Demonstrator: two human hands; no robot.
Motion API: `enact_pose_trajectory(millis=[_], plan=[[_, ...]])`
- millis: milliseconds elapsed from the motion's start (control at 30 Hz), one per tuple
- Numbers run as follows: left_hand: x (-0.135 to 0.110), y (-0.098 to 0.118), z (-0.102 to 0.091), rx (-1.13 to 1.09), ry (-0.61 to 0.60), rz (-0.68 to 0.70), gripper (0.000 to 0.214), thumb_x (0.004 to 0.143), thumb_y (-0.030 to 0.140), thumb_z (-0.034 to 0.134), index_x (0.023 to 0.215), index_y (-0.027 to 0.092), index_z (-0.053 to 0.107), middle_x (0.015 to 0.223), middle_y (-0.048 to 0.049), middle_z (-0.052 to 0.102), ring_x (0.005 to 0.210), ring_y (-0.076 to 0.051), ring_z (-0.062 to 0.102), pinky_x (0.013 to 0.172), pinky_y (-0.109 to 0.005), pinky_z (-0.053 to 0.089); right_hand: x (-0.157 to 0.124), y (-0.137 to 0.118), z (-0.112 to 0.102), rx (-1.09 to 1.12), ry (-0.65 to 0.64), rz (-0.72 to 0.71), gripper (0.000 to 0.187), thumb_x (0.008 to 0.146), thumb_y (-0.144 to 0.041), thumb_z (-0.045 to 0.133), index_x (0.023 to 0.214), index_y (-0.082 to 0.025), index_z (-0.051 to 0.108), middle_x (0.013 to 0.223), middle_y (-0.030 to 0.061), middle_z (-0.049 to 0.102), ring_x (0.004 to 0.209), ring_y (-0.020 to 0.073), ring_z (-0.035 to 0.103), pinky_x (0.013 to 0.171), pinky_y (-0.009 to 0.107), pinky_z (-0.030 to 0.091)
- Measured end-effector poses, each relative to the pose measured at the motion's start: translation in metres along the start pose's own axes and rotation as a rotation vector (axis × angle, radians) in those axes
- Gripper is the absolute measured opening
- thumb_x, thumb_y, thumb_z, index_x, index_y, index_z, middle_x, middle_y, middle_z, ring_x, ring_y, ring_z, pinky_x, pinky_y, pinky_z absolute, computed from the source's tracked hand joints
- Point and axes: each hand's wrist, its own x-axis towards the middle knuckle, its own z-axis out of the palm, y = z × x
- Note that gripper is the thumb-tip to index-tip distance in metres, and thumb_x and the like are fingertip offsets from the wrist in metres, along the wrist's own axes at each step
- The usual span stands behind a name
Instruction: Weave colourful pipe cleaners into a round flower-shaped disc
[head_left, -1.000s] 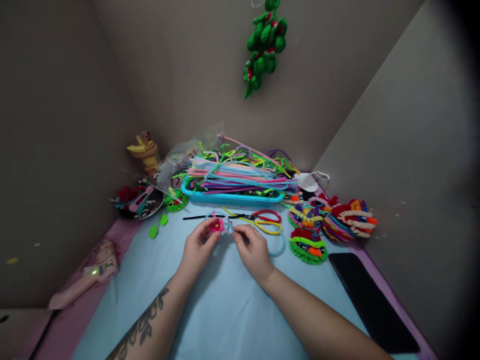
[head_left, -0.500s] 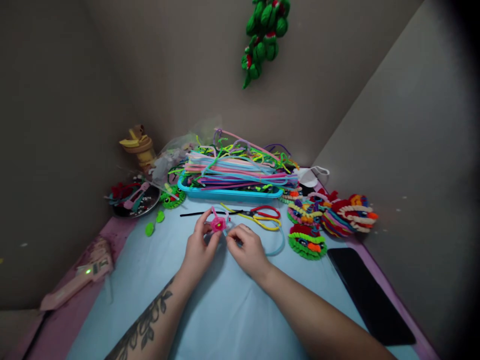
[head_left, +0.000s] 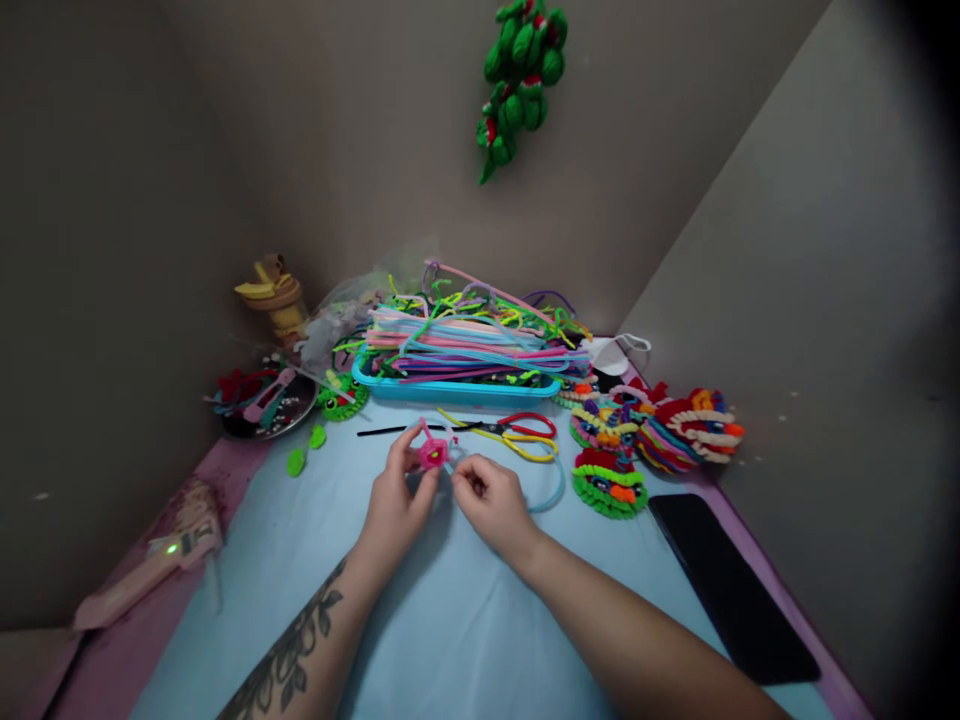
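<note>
- Pink flower (head_left: 433, 455) of fuzzy stems, yellow-centred, held over the middle of the table (head_left: 238, 474), nearer the far edge than the near one.
- The left hand (head_left: 401, 492) has it — thumb and fingers clamped on its left side.
- The right hand (head_left: 491, 497) is just beside it, fingertips drawn together on a light blue strand (head_left: 556, 485) that meets the flower and loops out past the knuckles.
- Beyond the hands lie scissors (head_left: 534, 447) with one red and one yellow handle, blades toward the left edge; a black stem (head_left: 379, 432) lies by their tips.
- Toward the far edge, a blue tray (head_left: 457, 390) is heaped with coloured stems (head_left: 465, 345).
- At the far left corner I see a round dish (head_left: 307, 408) of bits; down the left edge, a pink glue gun (head_left: 146, 585), green light lit.
- Along the right edge — a black phone (head_left: 731, 580), with bright fuzzy bird-like pieces (head_left: 610, 485) beyond it.
</note>
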Motion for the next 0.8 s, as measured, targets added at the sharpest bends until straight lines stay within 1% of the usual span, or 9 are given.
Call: enact_pose_trajectory(millis=[67,133,200,267,333,400,467,667,800], plan=[[0.002,-0.002,0.001,-0.192,-0.014,-0.092,0.058,0.082,0.028,0.057,0.134,0.019,0.031,0.087,-0.0032,0.063,0.079,-0.016,0.060,0.074,-0.028,0.045,0.000,-0.001,-0.001,-0.022,0.020,-0.048,0.011,0.078,-0.016,0.052,0.068,-0.018,0.056,0.061,-0.0017,0.055,0.057,0.0115,0.051,0.056,0.022,0.039],[0.006,-0.004,0.001,-0.380,-0.057,-0.188,0.062,0.079,0.029,0.060,0.131,0.017,0.030,0.084,-0.0023,0.062,0.073,-0.014,0.058,0.071,-0.028,0.045,0.001,-0.002,-0.003,-0.052,0.048,-0.120,0.011,0.080,-0.015,0.051,0.072,-0.018,0.057,0.066,0.0000,0.058,0.063,0.0132,0.054,0.061,0.024,0.041],[0.009,-0.004,-0.003,-0.505,-0.120,-0.263,0.062,0.076,0.030,0.065,0.127,0.017,0.034,0.088,-0.0037,0.062,0.073,-0.014,0.059,0.069,-0.027,0.045,0.003,-0.001,-0.007,-0.101,0.072,-0.219,0.011,0.083,-0.015,0.049,0.079,-0.018,0.059,0.073,0.0026,0.062,0.072,0.0155,0.057,0.068,0.026,0.044],[0.012,0.000,-0.010,-0.574,-0.186,-0.294,0.058,0.072,0.030,0.069,0.121,0.018,0.041,0.098,-0.0075,0.064,0.081,-0.017,0.060,0.069,-0.028,0.046,0.004,0.000,-0.011,-0.163,0.091,-0.317,0.013,0.086,-0.015,0.048,0.087,-0.018,0.060,0.079,0.0050,0.064,0.078,0.0176,0.058,0.073,0.029,0.045],[0.013,0.006,-0.017,-0.604,-0.248,-0.296,0.054,0.071,0.030,0.071,0.118,0.018,0.047,0.105,-0.0099,0.063,0.090,-0.019,0.060,0.073,-0.029,0.047,0.005,0.001,-0.015,-0.214,0.101,-0.384,0.015,0.087,-0.015,0.047,0.090,-0.018,0.061,0.082,0.0061,0.064,0.080,0.0185,0.058,0.074,0.031,0.046],[0.013,0.012,-0.024,-0.612,-0.307,-0.286,0.051,0.072,0.029,0.072,0.117,0.017,0.052,0.109,-0.0107,0.063,0.097,-0.021,0.059,0.081,-0.031,0.045,0.005,0.002,-0.017,-0.245,0.092,-0.424,0.015,0.087,-0.014,0.047,0.091,-0.019,0.061,0.084,0.0062,0.065,0.080,0.0183,0.059,0.074,0.031,0.046],[0.012,0.015,-0.030,-0.610,-0.329,-0.277,0.049,0.072,0.028,0.072,0.116,0.016,0.055,0.111,-0.0108,0.063,0.101,-0.021,0.058,0.086,-0.032,0.044,0.004,0.001,-0.017,-0.270,0.071,-0.457,0.015,0.087,-0.014,0.048,0.092,-0.019,0.061,0.085,0.0059,0.065,0.080,0.0175,0.059,0.073,0.031,0.046],[0.010,0.012,-0.035,-0.567,-0.353,-0.278,0.050,0.074,0.028,0.070,0.120,0.016,0.055,0.119,-0.0126,0.060,0.102,-0.023,0.058,0.079,-0.030,0.045,0.001,-0.003,-0.019,-0.370,-0.010,-0.581,0.019,0.086,-0.010,0.049,0.094,-0.019,0.063,0.086,0.0050,0.066,0.080,0.0166,0.059,0.073,0.032,0.042],[0.009,0.011,-0.035,-0.562,-0.378,-0.277,0.050,0.073,0.027,0.070,0.119,0.016,0.056,0.122,-0.0129,0.060,0.104,-0.023,0.058,0.081,-0.031,0.046,0.000,-0.008,-0.020,-0.431,-0.021,-0.612,0.020,0.084,-0.008,0.050,0.092,-0.019,0.064,0.084,0.0052,0.065,0.078,0.0177,0.056,0.072,0.033,0.041]])
